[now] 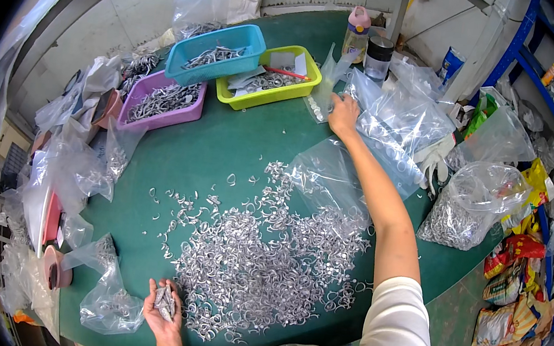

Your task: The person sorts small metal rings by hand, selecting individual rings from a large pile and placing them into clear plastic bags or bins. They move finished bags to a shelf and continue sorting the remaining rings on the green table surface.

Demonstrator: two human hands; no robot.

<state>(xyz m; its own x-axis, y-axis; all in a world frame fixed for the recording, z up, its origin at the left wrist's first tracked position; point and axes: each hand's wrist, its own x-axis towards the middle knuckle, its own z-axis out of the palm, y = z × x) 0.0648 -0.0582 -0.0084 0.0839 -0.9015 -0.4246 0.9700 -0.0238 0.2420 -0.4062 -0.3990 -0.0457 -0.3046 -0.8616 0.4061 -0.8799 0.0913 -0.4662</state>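
Note:
My left hand (164, 314) is at the near edge of the green table, palm up, its fingers curled round a small handful of silver metal pieces (165, 302). Just right of it spreads a large loose heap of small silver ring-shaped pieces (252, 273). My right arm stretches far across the table. At its end, my right hand (343, 116) is beside a small clear plastic bag (318, 102) with pale round bits in it, its fingers slightly bent and apart. Whether the fingertips touch the bag is unclear. Under my forearm, a clear bag (332, 172) lies against the heap.
Blue (255, 37), yellow-green (230, 101) and purple (159, 124) baskets of metal pieces stand at the back left. A bottle (356, 38) and a dark-lidded jar (377, 58) are at the back. Plastic bags (403, 119) and a filled bag (471, 209) lie to the right.

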